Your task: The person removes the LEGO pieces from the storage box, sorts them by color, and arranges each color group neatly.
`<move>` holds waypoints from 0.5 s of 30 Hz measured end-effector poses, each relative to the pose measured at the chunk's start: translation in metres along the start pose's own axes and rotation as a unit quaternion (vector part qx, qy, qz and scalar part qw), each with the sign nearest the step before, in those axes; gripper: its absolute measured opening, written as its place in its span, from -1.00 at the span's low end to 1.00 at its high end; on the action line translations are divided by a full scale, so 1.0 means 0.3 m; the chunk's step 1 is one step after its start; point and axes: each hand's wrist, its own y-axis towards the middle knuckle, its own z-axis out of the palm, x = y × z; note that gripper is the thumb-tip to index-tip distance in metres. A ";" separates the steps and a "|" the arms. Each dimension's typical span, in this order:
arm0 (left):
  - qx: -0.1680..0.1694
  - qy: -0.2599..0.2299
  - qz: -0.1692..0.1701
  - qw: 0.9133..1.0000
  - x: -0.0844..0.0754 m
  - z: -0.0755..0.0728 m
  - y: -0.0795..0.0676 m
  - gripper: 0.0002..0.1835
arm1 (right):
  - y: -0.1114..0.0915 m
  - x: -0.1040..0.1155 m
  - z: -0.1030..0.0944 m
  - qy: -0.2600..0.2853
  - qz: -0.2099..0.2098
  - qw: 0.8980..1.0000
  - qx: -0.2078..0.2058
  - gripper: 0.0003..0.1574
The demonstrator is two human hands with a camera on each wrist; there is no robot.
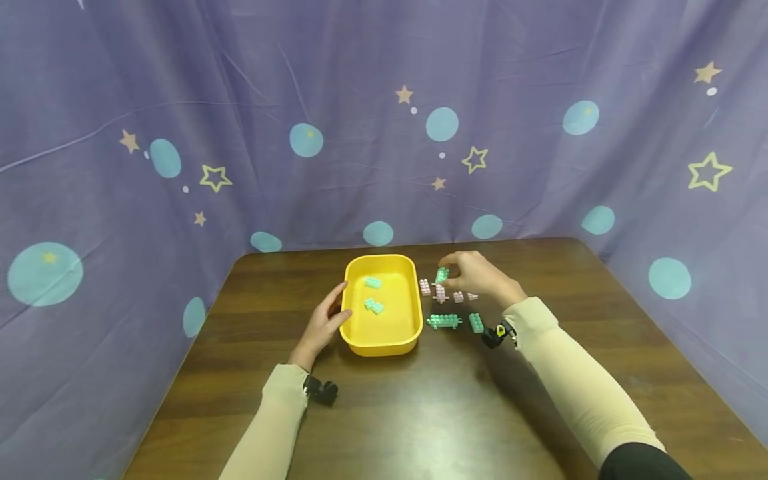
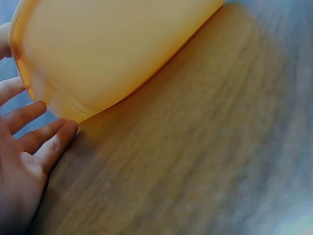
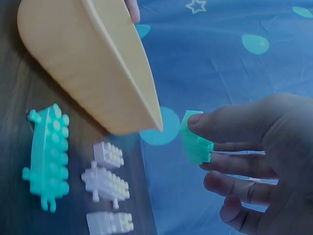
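Note:
My right hand pinches a green toy brick between thumb and fingers, lifted above the table just right of the yellow bin. My left hand touches the left wall of the yellow bin, its fingers fairly straight and spread against the outside in the left wrist view. Inside the bin lie a green brick and more small green bricks. Below the right hand, several pink bricks are grouped on the table. Nearer to me are a long green brick with side pegs and a shorter green brick.
The brown wooden table reaches back to a purple curtain with stars and blue dots. A small black wrist camera sits at the right wrist, and another black camera at the left.

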 end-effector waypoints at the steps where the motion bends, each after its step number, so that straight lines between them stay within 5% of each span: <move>1: -0.001 0.003 0.001 1.000 -0.001 0.000 0.000 -0.31 | -0.008 -0.009 -0.003 0.001 0.002 1.000 -0.001 -0.51; 15: 0.002 0.007 -0.001 1.000 0.004 0.005 0.009 -0.30 | -0.115 -0.112 -0.024 -0.003 0.015 1.000 -0.017 -0.52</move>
